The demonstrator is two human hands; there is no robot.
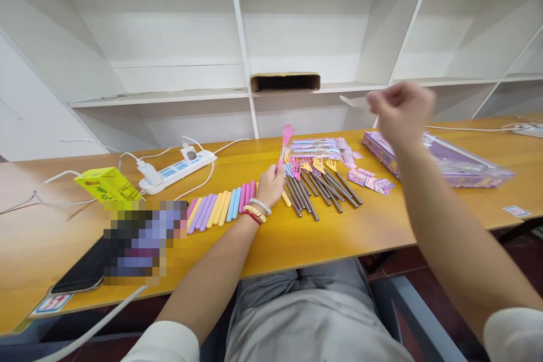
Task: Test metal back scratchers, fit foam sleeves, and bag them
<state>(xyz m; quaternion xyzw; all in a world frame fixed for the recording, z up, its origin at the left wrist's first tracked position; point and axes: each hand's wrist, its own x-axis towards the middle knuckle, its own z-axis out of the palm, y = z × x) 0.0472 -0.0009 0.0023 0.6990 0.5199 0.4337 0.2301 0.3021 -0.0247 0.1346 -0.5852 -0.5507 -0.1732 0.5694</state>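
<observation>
My left hand (271, 186) is closed around the handle of a pink back scratcher (287, 134), whose hand-shaped head points up and away from me. Raised over the right side of the table, my right hand (405, 107) is blurred and pinches a thin whitish strip, perhaps clear plastic (355, 102). Just right of my left hand lie several metal rods with coloured hand-shaped heads (326, 184). Left of it is a row of pastel handles (218, 206) in purple, yellow, blue and pink. Behind the rods, back scratchers in clear wrappers (318, 149) lie stacked.
Small printed cards (371, 180) lie near a purple display box (462, 172). A white power strip (178, 171), a yellow carton (108, 182) and a dark phone (85, 260) are on the left. White shelving (169, 93) with a cardboard box (285, 82) stands behind the table.
</observation>
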